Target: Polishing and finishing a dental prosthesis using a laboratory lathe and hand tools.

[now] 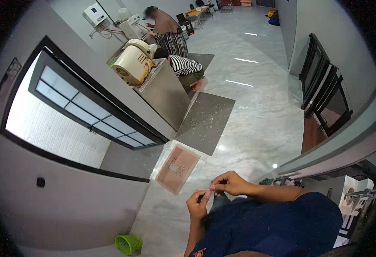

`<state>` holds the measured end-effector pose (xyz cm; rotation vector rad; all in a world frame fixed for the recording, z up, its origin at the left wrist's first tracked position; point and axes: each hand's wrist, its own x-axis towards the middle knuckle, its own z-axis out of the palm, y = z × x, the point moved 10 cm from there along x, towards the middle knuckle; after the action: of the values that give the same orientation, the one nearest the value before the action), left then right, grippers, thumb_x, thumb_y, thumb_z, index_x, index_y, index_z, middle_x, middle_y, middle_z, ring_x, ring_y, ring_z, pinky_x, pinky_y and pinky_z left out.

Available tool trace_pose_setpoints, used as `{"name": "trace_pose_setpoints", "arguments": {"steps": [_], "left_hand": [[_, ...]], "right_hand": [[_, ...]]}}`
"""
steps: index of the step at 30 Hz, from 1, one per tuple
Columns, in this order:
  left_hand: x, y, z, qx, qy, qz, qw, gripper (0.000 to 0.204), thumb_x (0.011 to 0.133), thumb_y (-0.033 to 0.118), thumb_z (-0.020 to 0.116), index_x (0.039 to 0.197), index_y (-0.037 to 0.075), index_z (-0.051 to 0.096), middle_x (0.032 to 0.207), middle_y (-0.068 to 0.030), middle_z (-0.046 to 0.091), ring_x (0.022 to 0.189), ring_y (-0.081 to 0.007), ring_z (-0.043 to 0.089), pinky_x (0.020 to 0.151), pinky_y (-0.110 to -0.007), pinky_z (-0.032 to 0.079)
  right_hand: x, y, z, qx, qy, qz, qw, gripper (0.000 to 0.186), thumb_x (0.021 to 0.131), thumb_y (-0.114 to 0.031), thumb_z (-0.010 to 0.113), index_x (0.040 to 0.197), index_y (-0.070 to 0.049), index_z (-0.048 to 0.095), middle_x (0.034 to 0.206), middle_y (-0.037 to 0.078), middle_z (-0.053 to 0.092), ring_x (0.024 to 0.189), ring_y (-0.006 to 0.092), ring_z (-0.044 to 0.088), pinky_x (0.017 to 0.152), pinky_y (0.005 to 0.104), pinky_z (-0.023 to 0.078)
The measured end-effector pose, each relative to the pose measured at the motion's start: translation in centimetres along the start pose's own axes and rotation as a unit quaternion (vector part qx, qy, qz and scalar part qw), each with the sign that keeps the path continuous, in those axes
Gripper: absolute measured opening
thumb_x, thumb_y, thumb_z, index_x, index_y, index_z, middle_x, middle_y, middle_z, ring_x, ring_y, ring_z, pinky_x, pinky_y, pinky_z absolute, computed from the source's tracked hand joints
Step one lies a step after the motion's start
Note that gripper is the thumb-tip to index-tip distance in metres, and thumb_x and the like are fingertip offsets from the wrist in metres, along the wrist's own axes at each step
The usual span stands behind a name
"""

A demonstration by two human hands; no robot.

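Observation:
Both of my hands are raised in front of my navy shirt, their fingertips almost meeting. My left hand is closed in a pinch, thumb against the fingers. Just above it and to the right, my right hand also pinches, thumb and forefinger pressed together. Whatever lies between the fingertips, if anything, is too small to make out. Below the hands, the marbled tile floor and a pink doormat are visible, touched by neither hand.
A grey mat lies beyond the doormat, along a metal counter bearing a cream appliance. Two people work there, one bent low. A dark-framed door stands ajar at left. A green basket sits near the wall; dark frames lean at right.

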<state>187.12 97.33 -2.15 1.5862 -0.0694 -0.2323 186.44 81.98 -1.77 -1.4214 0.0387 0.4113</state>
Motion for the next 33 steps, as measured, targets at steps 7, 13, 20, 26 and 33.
{"name": "trace_pose_setpoints", "arguments": {"steps": [7,13,20,26,33], "left_hand": [[18.6,4.9,3.5,0.076,-0.211,0.06,0.973,0.015,0.09,0.01,0.067,0.095,-0.003,0.07,0.09,-0.0079,0.07,0.083,-0.0118,0.063,0.077,-0.026,0.049],[30.8,7.3,9.2,0.156,-0.281,0.091,0.943,0.012,0.089,0.01,0.067,0.094,-0.001,0.071,0.085,-0.0075,0.067,0.077,-0.0129,0.061,0.072,-0.026,0.047],[44.2,7.2,16.3,0.13,-0.276,0.069,0.95,0.013,0.089,0.011,0.068,0.093,-0.002,0.07,0.082,-0.0057,0.066,0.078,-0.0114,0.059,0.072,-0.026,0.045],[56.2,9.0,23.4,0.125,-0.214,0.049,0.968,0.018,0.091,0.016,0.068,0.096,-0.001,0.071,0.082,-0.0027,0.066,0.075,-0.0073,0.057,0.068,-0.024,0.044],[70.0,10.0,30.2,0.075,-0.195,0.003,0.978,0.02,0.092,0.017,0.067,0.1,-0.001,0.07,0.088,-0.007,0.068,0.082,-0.0116,0.061,0.075,-0.026,0.048]], "right_hand": [[10.9,-6.4,-7.4,0.071,0.129,-0.046,0.988,0.02,0.092,-0.015,0.067,0.094,0.004,0.07,0.079,0.009,0.07,0.07,0.0122,0.066,0.065,0.0262,0.055],[17.8,-8.1,-16.1,0.099,0.251,-0.046,0.962,0.02,0.091,-0.016,0.068,0.093,0.004,0.07,0.078,0.009,0.07,0.07,0.0118,0.066,0.066,0.0249,0.055],[27.1,-11.8,-28.8,0.067,0.211,-0.063,0.973,0.018,0.092,-0.012,0.066,0.094,0.005,0.069,0.079,0.01,0.07,0.071,0.0149,0.068,0.067,0.026,0.056],[35.3,-17.5,-41.1,0.097,0.184,-0.051,0.977,0.018,0.092,-0.012,0.066,0.094,0.005,0.069,0.08,0.011,0.07,0.073,0.0151,0.067,0.067,0.0279,0.057],[44.9,-23.5,-52.9,0.035,0.161,-0.063,0.984,0.017,0.091,-0.012,0.067,0.096,0.004,0.07,0.081,0.008,0.071,0.071,0.0111,0.066,0.066,0.0257,0.055]]}}
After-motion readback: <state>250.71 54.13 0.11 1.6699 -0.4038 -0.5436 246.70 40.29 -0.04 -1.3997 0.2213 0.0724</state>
